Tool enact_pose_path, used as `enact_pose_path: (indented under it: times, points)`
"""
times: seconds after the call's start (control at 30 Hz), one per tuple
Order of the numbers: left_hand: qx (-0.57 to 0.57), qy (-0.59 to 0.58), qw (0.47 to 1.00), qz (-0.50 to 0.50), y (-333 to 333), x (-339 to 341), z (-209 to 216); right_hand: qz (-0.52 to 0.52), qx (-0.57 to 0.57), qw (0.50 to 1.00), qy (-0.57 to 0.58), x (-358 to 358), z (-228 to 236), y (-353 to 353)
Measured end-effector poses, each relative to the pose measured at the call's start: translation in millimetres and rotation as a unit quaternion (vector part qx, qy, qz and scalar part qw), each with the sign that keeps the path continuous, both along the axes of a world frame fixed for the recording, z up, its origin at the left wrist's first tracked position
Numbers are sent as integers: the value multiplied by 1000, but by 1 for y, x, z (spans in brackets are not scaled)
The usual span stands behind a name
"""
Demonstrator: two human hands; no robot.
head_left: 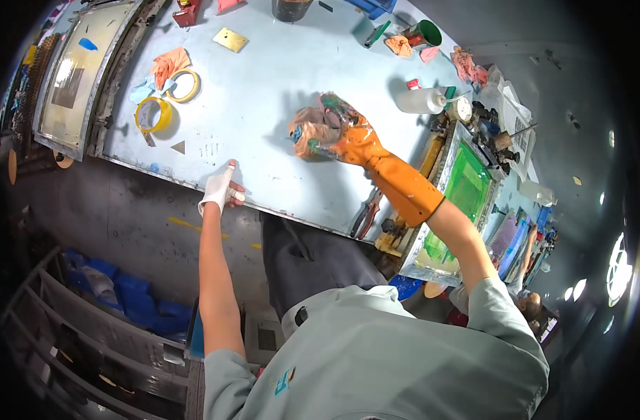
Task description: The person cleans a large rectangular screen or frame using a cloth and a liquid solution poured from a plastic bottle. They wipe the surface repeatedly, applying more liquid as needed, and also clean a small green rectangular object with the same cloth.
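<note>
My right hand point(351, 140), in a stained orange glove point(404, 189), has its fingers clenched around a crumpled peach rag point(307, 133) at the middle of the worktop point(243, 105). My left hand point(218, 190), partly wrapped in white, is at eight o'clock from the rag, by the near edge, its fingers released and one stretched out. From the rag, a yellow tape roll point(168, 115) lies at nine o'clock and pliers point(366, 215) at five.

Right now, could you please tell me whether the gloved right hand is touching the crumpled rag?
Touching. The head view shows it: the right hand grips the crumpled rag, its orange glove meeting the cloth with no gap.
</note>
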State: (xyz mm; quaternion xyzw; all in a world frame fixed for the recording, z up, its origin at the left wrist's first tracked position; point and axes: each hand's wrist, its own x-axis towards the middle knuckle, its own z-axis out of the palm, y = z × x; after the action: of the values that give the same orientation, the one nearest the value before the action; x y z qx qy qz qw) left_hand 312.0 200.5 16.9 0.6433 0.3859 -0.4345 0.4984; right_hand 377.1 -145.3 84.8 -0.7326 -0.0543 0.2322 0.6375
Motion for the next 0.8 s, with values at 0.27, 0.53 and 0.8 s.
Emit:
enact_pose_path:
  times: [0.27, 0.53, 0.8]
  points:
    - [9, -18, 1000, -18, -6, 4, 9, 216, -520, 792, -237, -19, -55, 9]
    - [-3, 26, 1000, -12, -3, 3, -2, 142, -471, 820, -291, -20, -37, 8]
    - [-9, 56, 998, -7, -1, 8, -12, 125, -415, 825, -363, -57, -40, 25]
